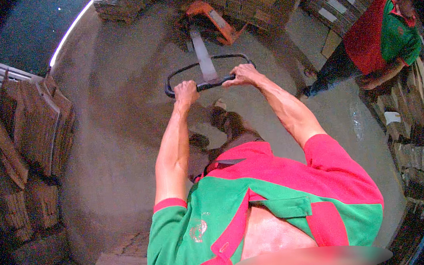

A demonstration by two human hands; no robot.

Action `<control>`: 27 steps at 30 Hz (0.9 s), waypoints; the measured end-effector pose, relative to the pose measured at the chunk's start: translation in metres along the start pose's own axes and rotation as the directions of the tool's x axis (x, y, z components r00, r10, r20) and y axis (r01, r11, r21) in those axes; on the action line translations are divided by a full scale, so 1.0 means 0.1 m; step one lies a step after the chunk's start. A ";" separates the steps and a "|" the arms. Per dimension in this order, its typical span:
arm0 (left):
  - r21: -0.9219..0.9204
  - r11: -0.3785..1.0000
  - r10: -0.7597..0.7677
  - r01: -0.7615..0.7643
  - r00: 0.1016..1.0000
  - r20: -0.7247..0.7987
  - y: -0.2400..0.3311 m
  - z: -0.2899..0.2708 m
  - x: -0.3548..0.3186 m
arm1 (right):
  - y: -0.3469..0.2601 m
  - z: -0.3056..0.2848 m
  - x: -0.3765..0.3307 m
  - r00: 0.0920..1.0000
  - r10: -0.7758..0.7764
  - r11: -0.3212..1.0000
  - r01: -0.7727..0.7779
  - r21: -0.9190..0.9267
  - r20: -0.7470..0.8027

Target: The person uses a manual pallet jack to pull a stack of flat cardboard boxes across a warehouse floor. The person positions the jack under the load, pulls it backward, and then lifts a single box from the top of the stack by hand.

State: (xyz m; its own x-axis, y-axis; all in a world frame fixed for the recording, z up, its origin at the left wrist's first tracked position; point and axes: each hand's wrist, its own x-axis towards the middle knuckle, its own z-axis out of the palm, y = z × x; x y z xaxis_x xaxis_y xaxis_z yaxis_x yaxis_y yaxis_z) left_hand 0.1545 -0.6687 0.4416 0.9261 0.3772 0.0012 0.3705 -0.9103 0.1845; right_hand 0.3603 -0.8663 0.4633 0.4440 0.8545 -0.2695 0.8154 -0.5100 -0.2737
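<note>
We take the black loop handle [209, 86] of a pallet jack as our landmark. Our left hand [186, 93] is closed around its near left part, fingers wrapped over the bar; our right hand [242, 75] grasps its right end in the same way. The pallet jack's orange body [212, 21] lies beyond the handle, joined to it by a pale grey shaft [201, 50], and stands close to a brown stack [256, 2]. We cannot tell whether its forks are under that stack.

Just on the near side of the handle we see our own dark shoe [198, 140]. To the handle's right stands a co-worker [365, 43] in a red and green shirt, beside a bundle with white patches [334, 5]. Well to its left lean flattened cardboard sheets [34, 123].

We judge the feet to be most exposed: a sharp pull on the handle could bring the jack onto our toes. A wide swing to the right could strike the co-worker's legs. Should the forks be engaged, a jerky start or sudden turn might tip the stack beyond the handle; uneven force between our hands could twist the steering.
</note>
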 end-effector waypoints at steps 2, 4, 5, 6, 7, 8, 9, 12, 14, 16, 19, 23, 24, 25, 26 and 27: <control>0.037 0.999 -0.044 0.040 0.992 0.115 -0.02 -0.17 -0.14 | -0.13 -0.10 -0.09 0.996 -0.061 0.998 0.060 0.020 0.063; 0.077 0.994 -0.091 0.083 0.992 0.093 -0.07 -0.37 -0.24 | -0.30 -0.24 -0.16 0.995 -0.084 0.992 0.078 0.103 0.054; 0.033 0.998 -0.066 0.062 0.986 0.155 -0.08 -0.45 -0.30 | -0.38 -0.27 -0.21 0.994 -0.046 0.998 0.042 0.046 0.098; 0.028 0.997 -0.075 0.072 0.982 0.171 -0.09 -0.52 -0.33 | -0.42 -0.32 -0.25 0.993 -0.051 0.998 0.048 0.030 0.106; 0.024 0.996 -0.084 0.081 0.977 0.195 -0.09 -0.54 -0.39 | -0.47 -0.31 -0.31 0.991 -0.057 0.998 0.055 0.021 0.118; 0.026 0.997 -0.081 0.078 0.982 0.171 -0.09 -0.55 -0.42 | -0.48 -0.31 -0.37 0.994 -0.047 0.997 0.041 0.069 0.096; 0.044 0.996 -0.084 0.077 0.975 0.204 -0.06 -0.51 -0.48 | -0.50 -0.26 -0.44 0.991 -0.049 0.996 0.039 0.080 0.123; 0.082 0.996 -0.036 0.022 0.983 0.180 0.03 -0.36 -0.71 | -0.52 -0.06 -0.73 0.988 -0.038 0.999 0.032 0.041 0.153; 0.068 0.998 -0.008 -0.010 0.967 0.253 0.06 -0.29 -0.90 | -0.59 0.05 -0.91 0.993 -0.017 0.999 0.011 0.051 0.113; 0.045 0.999 -0.009 0.000 0.979 0.205 0.03 -0.31 -1.05 | -0.72 0.09 -1.04 0.995 -0.010 0.998 0.004 0.061 0.099; 0.026 1.000 0.005 -0.011 0.975 0.223 -0.09 -0.49 -1.21 | -1.01 0.02 -1.16 0.997 -0.021 0.997 0.015 0.075 0.077; -0.017 1.000 0.030 -0.026 0.968 0.249 -0.35 -0.91 -1.35 | -1.43 -0.21 -1.25 0.993 0.023 0.997 -0.031 0.070 0.120; -0.027 0.997 0.076 -0.071 0.971 0.226 -0.39 -1.02 -1.27 | -1.48 -0.34 -1.22 0.995 0.052 0.997 -0.056 0.046 0.080; -0.028 0.991 0.132 -0.129 0.968 0.215 -0.46 -1.18 -1.18 | -1.54 -0.48 -1.19 0.995 0.046 0.999 -0.049 0.021 0.093; -0.040 0.982 0.189 -0.185 0.967 0.172 -0.54 -1.38 -1.16 | -1.60 -0.64 -1.15 0.996 0.017 1.000 -0.017 0.003 0.083; 0.019 0.961 0.267 -0.277 0.940 0.215 -0.63 -1.61 -1.03 | -1.64 -0.84 -1.09 0.995 0.006 0.999 -0.002 -0.039 0.096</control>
State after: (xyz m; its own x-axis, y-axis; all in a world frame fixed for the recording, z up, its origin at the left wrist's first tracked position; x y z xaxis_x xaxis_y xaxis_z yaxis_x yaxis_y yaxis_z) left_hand 0.0249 -0.6226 0.5878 0.9841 0.0749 -0.1608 0.1006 -0.9823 0.1578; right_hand 0.2093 -0.8670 0.6155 0.4114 0.8380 -0.3585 0.8282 -0.5079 -0.2369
